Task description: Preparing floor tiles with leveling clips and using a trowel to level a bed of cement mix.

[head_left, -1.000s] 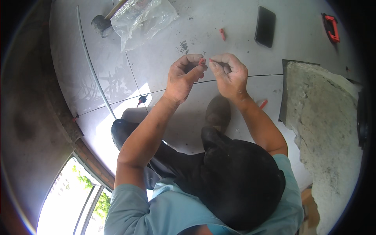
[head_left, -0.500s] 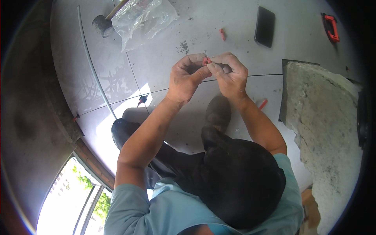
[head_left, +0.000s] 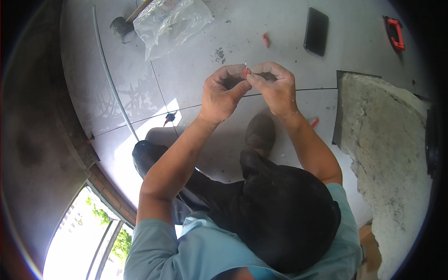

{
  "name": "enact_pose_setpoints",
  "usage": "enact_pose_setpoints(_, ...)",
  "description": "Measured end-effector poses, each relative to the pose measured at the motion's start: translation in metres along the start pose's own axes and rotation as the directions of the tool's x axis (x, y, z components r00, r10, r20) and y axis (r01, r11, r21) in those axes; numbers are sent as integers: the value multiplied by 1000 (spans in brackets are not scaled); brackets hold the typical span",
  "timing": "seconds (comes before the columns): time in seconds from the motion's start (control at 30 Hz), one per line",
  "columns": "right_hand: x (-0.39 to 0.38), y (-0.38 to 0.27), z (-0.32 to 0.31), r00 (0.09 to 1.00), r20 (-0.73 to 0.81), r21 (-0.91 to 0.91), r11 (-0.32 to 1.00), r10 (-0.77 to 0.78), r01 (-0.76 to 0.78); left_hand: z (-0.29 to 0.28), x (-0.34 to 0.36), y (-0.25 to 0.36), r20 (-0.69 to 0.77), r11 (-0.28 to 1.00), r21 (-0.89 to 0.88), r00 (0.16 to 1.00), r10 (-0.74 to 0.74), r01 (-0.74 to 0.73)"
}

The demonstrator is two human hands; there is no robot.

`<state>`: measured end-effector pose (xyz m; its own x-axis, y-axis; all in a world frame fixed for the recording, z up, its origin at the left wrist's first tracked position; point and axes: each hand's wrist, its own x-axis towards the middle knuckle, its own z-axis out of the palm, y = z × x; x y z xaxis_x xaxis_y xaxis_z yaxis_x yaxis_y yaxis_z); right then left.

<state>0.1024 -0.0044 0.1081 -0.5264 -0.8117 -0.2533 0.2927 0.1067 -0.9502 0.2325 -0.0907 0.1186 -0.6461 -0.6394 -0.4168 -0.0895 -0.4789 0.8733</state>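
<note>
My left hand (head_left: 223, 94) and my right hand (head_left: 275, 88) meet in front of me, fingertips pinched together on a small red plastic plug (head_left: 245, 73) with a thin metal screw tip sticking up out of it. Both hands hold it above the grey floor tiles (head_left: 196, 56). My dark shoes (head_left: 260, 132) show below the hands.
A clear plastic bag (head_left: 170, 21) and a hammer (head_left: 123, 25) lie at the top left. A black phone (head_left: 316, 31), loose red plugs (head_left: 265, 39), a red tool (head_left: 395, 32), a grey pipe (head_left: 112, 84), and a bare mortar patch (head_left: 387, 154) at right.
The hands have drawn closer together and risen slightly; the red plug, not visible at first, now sits between the fingertips of both hands.
</note>
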Motion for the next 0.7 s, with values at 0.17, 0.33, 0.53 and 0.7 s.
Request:
enact_pose_setpoints(0.17,-2,-5,1,995,0,119,988,96,-95,4,-2,-1,-26,977,161,989,146,-140)
enact_pose_setpoints(0.33,-2,-10,-5,999,27,36,998,-44,43,9,-5,6,-15,942,263,976,219,-207)
enact_pose_setpoints(0.53,1,-20,-9,998,65,-29,999,26,-24,6,-5,2,-5,941,279,979,202,-192)
enact_pose_setpoints(0.7,4,-11,-11,980,76,118,975,183,-191,4,-3,-1,3,992,95,996,85,-85)
